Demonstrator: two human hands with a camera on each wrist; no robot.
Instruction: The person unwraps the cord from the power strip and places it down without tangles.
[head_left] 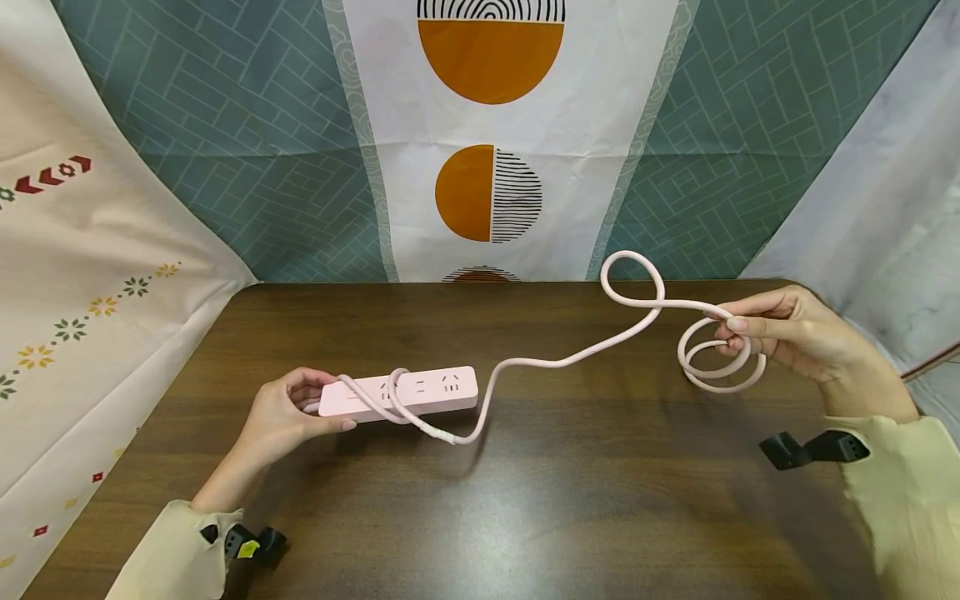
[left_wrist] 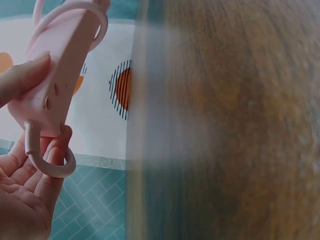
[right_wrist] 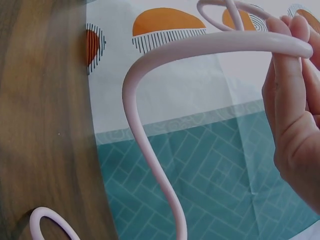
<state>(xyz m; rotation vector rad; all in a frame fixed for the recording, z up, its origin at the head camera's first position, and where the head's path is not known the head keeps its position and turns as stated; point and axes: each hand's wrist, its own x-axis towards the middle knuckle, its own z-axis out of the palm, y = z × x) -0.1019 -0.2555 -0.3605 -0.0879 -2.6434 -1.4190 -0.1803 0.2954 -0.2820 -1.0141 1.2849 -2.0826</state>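
My left hand (head_left: 283, 419) grips the left end of a pink power strip (head_left: 442, 390), thumb on its near side. In the left wrist view the power strip (left_wrist: 65, 65) tilts upward, and its cord leaves the end beside my fingers. The pale pink cord (head_left: 555, 363) wraps around the strip's middle, then runs right in a slack curve to a loop near the table's back edge. At the far right, my right hand (head_left: 813, 337) pinches the cord between thumb and fingers. Loose coils hang below those fingertips. The plug end cannot be made out.
A dark brown wooden table (head_left: 525, 517) lies beneath both hands. Behind it hangs a green and white patterned cloth (head_left: 300, 208), with a cream cloth (head_left: 112, 250) along the left and a whitish one (head_left: 892, 217) at the right.
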